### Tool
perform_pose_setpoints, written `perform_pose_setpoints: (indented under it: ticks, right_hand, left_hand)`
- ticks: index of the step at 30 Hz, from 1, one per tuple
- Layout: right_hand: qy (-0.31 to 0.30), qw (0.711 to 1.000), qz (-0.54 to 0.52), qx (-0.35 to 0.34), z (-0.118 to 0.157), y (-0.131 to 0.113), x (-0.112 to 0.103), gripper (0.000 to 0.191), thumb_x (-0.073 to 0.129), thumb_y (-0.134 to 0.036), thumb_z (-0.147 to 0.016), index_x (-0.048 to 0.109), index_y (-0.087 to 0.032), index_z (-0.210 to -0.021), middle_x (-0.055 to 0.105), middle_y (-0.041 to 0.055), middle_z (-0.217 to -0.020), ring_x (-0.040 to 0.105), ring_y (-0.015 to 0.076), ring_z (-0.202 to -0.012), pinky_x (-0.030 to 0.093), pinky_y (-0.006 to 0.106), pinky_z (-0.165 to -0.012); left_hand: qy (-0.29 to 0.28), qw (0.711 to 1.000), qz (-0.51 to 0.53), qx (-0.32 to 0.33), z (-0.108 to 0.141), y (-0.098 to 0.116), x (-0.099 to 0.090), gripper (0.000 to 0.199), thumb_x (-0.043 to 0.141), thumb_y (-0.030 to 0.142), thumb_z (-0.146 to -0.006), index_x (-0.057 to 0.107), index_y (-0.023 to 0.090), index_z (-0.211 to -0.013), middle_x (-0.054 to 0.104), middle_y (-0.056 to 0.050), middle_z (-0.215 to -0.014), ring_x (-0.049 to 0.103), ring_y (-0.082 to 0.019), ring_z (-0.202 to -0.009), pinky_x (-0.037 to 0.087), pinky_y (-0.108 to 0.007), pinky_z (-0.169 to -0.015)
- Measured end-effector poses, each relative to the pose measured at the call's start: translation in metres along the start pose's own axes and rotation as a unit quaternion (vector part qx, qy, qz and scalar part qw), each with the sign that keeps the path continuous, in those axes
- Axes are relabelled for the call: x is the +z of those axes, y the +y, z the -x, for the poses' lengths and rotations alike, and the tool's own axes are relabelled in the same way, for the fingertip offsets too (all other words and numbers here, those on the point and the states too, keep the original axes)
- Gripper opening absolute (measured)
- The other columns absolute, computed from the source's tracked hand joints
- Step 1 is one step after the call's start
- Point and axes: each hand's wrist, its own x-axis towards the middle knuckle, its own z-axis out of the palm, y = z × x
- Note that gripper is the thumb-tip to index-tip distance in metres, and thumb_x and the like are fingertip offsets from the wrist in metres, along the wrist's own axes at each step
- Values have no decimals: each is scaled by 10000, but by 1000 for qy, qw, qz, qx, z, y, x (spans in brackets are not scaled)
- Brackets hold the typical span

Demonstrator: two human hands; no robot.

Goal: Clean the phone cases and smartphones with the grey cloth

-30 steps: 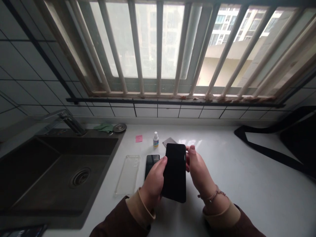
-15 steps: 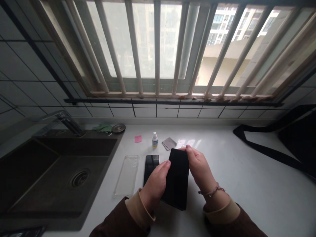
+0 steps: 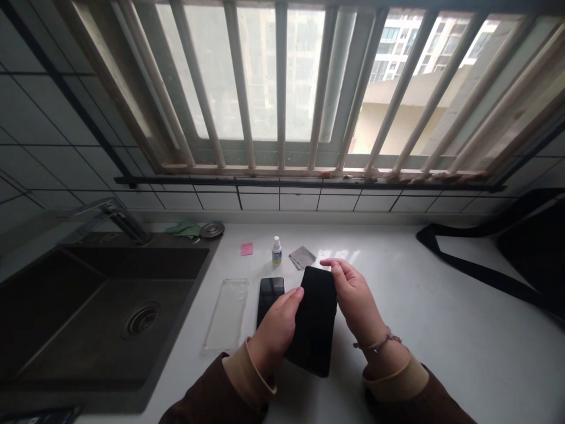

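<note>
A flat black tablet-like device [image 3: 314, 324] is held tilted above the white counter [image 3: 397, 353]. My left hand [image 3: 279, 324] grips its left edge, thumb on the front face and the other fingers hidden behind. At the upper right corner, my right hand [image 3: 354, 294] has its thumb on the edge, with the index finger stretched out past the top. Partly behind my left hand lies a dark phone [image 3: 270, 291]. Left of that is a clear phone case [image 3: 226, 315]. A small white-capped bottle [image 3: 276, 252] stands beyond, beside a folded grey cloth [image 3: 302, 257].
A dark sink [image 3: 168, 282] with a faucet [image 3: 126, 221] is at the left. Near its back corner are a green cloth [image 3: 184, 229] and a metal drain cover [image 3: 212, 229]. A pink note [image 3: 246, 249] lies behind the case. A black strap [image 3: 477, 262] and bag [image 3: 534, 247] occupy the right.
My right index finger has lifted and extended away from the device's top edge. The device has shifted very slightly to the left.
</note>
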Motion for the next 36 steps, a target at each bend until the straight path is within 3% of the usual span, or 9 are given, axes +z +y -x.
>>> perform_pose_setpoints:
  ticks: [7,11,15,19,21,26,31,36]
  right_hand:
    - [-51,999,-11,13,3,-5,1,440,510,-594,-1038,690,-229,-1207,491,-46,-640,442,165,-563,356,272,-528]
    - [-91,993,52,-47,12,-12,8,410,464,-551,-1066,709,-236,-1157,542,-24,-680,457,170,-587,367,287,-569]
    - [-82,988,95,-85,18,-14,12,425,420,-550,-1087,710,-241,-1054,615,8,-742,527,192,-651,388,304,-627]
    - [-88,980,151,-91,18,-10,12,582,335,-601,-1097,521,-237,-684,499,-5,-605,446,174,-578,298,313,-584]
    - [-113,975,165,-98,17,-7,11,636,282,-613,-1104,392,-238,-602,418,-13,-558,376,158,-544,246,321,-569]
    - [-132,973,149,-116,16,-6,11,638,285,-606,-1112,355,-229,-601,394,-19,-571,354,143,-550,234,314,-573]
    - [-119,974,166,-103,16,-7,12,642,329,-625,-1101,364,-227,-597,406,-19,-555,353,142,-538,230,315,-562]
    - [-82,983,152,-58,14,-6,13,678,340,-708,-1065,365,-232,-583,431,-8,-554,382,154,-551,264,314,-555]
  left_hand:
    - [-15,999,27,8,-3,2,-3,450,559,519,-1032,790,158,-1171,783,-120,-1226,654,-329,-1249,462,-415,-1115]
    - [-15,999,17,49,-5,4,-5,499,556,618,-1022,760,179,-1142,770,-98,-1085,678,-274,-1009,506,-368,-933]
    - [-11,997,-4,70,-5,6,-6,501,528,649,-1024,711,183,-1005,690,-44,-883,594,-210,-810,454,-306,-764]
    - [-1,992,-35,118,0,8,-6,437,486,589,-1062,638,206,-915,626,-9,-843,552,-190,-791,417,-288,-737]
    - [1,991,-40,127,1,9,-7,423,486,574,-1066,615,212,-889,606,0,-829,540,-185,-780,410,-286,-725]
    - [-20,994,-8,103,0,7,-7,425,491,583,-1060,596,211,-885,585,3,-815,508,-172,-751,407,-283,-713]
    - [4,997,10,79,-5,2,-6,439,557,616,-1021,639,201,-903,628,-12,-843,545,-179,-776,443,-286,-739]
    - [-4,997,57,56,-2,7,-5,490,559,632,-1016,727,172,-1034,747,-77,-982,669,-241,-941,510,-335,-895]
